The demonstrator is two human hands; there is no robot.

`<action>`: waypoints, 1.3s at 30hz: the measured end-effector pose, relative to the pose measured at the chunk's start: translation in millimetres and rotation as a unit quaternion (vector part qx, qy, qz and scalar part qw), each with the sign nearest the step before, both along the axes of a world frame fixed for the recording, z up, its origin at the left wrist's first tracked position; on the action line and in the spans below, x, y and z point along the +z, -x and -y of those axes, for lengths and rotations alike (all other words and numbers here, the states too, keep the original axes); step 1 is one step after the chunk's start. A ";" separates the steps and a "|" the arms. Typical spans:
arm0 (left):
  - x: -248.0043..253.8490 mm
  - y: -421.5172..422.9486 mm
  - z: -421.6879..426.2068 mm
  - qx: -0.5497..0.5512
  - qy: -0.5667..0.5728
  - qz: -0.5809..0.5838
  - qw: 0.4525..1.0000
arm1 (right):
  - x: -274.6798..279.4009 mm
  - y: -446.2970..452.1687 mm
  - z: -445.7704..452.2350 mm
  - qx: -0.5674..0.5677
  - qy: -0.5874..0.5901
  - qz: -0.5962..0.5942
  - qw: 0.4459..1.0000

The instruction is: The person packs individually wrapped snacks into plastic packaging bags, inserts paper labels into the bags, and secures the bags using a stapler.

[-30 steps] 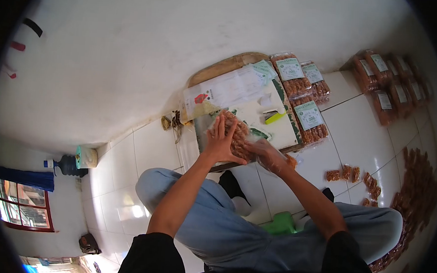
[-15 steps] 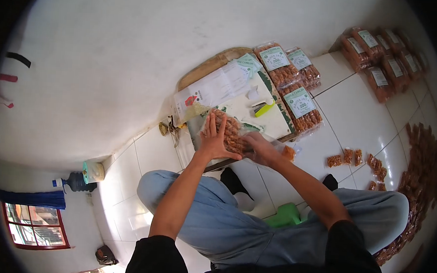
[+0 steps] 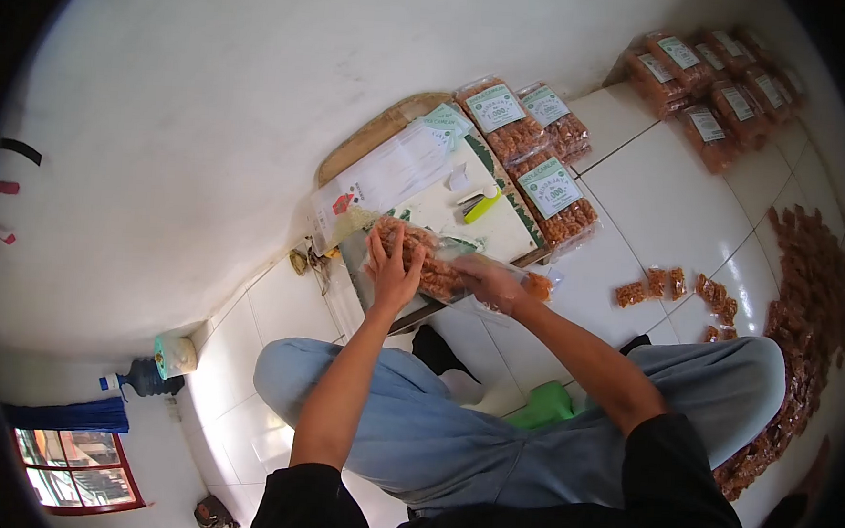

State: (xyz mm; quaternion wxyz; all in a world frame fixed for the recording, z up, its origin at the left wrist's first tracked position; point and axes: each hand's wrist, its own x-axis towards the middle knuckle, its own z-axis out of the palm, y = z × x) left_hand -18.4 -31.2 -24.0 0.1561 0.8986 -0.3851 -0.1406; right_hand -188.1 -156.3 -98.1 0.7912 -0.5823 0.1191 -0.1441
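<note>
A clear plastic bag filled with brown snack packets [image 3: 433,276] lies at the near left edge of the low table [image 3: 510,232]. My left hand [image 3: 396,267] rests on the filled part with its fingers spread. At the bag's right end is my right hand [image 3: 490,283], its fingers closed round the clear plastic. A small orange packet [image 3: 538,286] shows just beyond that hand. On the table, a yellow-green stapler [image 3: 480,206] lies beside a small white piece [image 3: 458,178]. Flat clear bags [image 3: 379,180] and green labels [image 3: 446,124] lie behind.
Labelled full bags [image 3: 552,196] stand at the table's right. More are stacked [image 3: 707,126] by the wall. Small packets [image 3: 665,282] and a large heap [image 3: 804,284] lie on the floor at right. A green object [image 3: 546,404] sits between my legs.
The view has shifted, so the table and bags appear further left. My left hand's fingers have moved over the bag, which looks longer and flatter. My right hand remains at its right end.
</note>
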 end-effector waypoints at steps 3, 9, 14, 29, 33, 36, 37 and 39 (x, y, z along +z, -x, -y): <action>-1.8 5.2 2.9 0.028 -0.014 0.028 0.999 | 10.2 5.6 -7.3 -0.093 0.334 0.039 0.937; -3.7 15.6 7.2 0.084 -0.013 0.049 0.995 | 3.7 -10.8 -15.9 -0.151 0.406 0.074 0.899; -25.7 31.4 2.8 0.106 0.086 0.049 0.989 | 9.4 -5.3 -19.8 -0.088 0.324 0.007 0.942; -40.6 19.4 0.4 0.105 0.087 0.087 0.987 | 21.0 205.3 152.1 -0.057 0.065 -0.456 0.886; -36.7 21.0 0.0 0.105 0.087 0.081 0.987 | -20.8 268.0 156.6 -0.287 0.269 -0.600 0.696; -31.4 22.7 2.7 0.102 0.093 0.086 0.987 | -20.2 272.0 129.9 -0.245 0.251 -0.666 0.659; -30.3 23.6 3.4 0.104 0.095 0.080 0.987 | -28.6 272.9 121.8 -0.255 0.284 -0.652 0.655; -29.6 23.8 3.1 0.109 0.097 0.076 0.986 | -44.7 272.6 119.8 -0.263 0.318 -0.636 0.652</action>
